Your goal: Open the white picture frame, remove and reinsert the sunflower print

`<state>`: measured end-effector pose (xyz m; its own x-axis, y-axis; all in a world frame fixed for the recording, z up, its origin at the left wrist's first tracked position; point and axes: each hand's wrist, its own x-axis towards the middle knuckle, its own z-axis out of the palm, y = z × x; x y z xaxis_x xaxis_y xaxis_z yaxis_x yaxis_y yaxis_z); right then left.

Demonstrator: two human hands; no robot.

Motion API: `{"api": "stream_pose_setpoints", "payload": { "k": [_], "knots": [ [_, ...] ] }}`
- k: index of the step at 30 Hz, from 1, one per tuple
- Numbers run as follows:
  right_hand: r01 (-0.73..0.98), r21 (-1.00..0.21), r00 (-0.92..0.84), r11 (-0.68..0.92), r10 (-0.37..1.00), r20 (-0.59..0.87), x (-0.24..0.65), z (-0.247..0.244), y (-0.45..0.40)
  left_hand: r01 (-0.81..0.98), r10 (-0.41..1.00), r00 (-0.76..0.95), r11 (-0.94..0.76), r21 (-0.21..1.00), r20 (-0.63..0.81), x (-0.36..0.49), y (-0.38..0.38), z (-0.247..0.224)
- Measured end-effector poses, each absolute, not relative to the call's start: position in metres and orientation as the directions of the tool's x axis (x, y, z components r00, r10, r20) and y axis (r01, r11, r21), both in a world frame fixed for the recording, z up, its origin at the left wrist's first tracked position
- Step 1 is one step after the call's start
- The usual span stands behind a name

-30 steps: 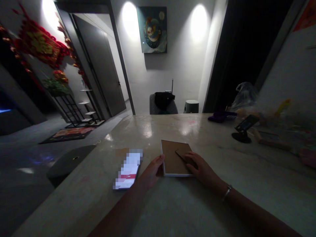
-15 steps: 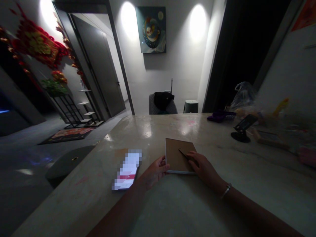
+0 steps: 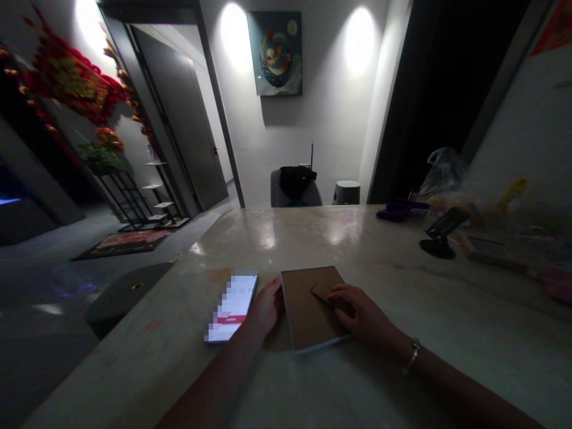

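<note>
A brown-covered notebook (image 3: pixel 308 325) with pale edges lies on the table in front of me, slightly turned. At its left edge, near the far corner, my left hand (image 3: pixel 267 307) is closed, with its fingertips against the side; part of the fingers is hidden. My right hand (image 3: pixel 351 307) rests over the notebook's right side. Between its bent fingers is a slim dark pen-like stick (image 3: pixel 320 295), its tip pointing to the far left over the cover. Close to the left of my left hand lies a lit phone (image 3: pixel 235 307), its screen partly blurred out.
The pale stone table (image 3: pixel 304 387) spreads around my hands. On its right side stand a black phone stand (image 3: pixel 440 235), a purple item (image 3: pixel 397 211), a clear plastic bag (image 3: pixel 442 173) and a wooden frame (image 3: pixel 491 250). A stool (image 3: pixel 120 292) is at the left edge; a chair (image 3: pixel 286 187) stands beyond.
The notebook has come nearer to me and to the left, and has turned a little. My left hand has shifted from its near-left corner to its far-left edge. My right hand moved slightly nearer with the stick.
</note>
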<state>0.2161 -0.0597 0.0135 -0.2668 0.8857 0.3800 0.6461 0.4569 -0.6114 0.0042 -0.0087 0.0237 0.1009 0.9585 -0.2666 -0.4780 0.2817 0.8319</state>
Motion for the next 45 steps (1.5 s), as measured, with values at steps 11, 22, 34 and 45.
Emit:
{"api": "stream_pose_setpoints", "payload": {
  "k": [11, 22, 34, 45],
  "knots": [
    [0.595, -0.638, -0.322, 0.489, 0.872, 0.369, 0.214, 0.018, -0.063, -0.541, 0.955, -0.005, 0.247, 0.804, -0.297, 0.003, -0.001, 0.022],
    [0.519, -0.745, -0.261, 0.418, 0.908, 0.328, 0.215, 0.018, -0.060, -0.568, 0.955, 0.037, 0.262, 0.780, -0.293, 0.002, 0.000, 0.019],
    [0.525, -0.788, -0.184, 0.322, 0.947, 0.265, 0.217, 0.025, -0.059, -0.388, 0.961, 0.113, 0.278, 0.879, -0.254, 0.002, -0.016, 0.037],
    [0.548, -0.762, -0.214, 0.346, 0.938, 0.272, 0.223, 0.028, -0.056, -0.277, 0.973, 0.199, 0.170, 0.946, -0.116, -0.008, -0.019, 0.038]
  ]
}}
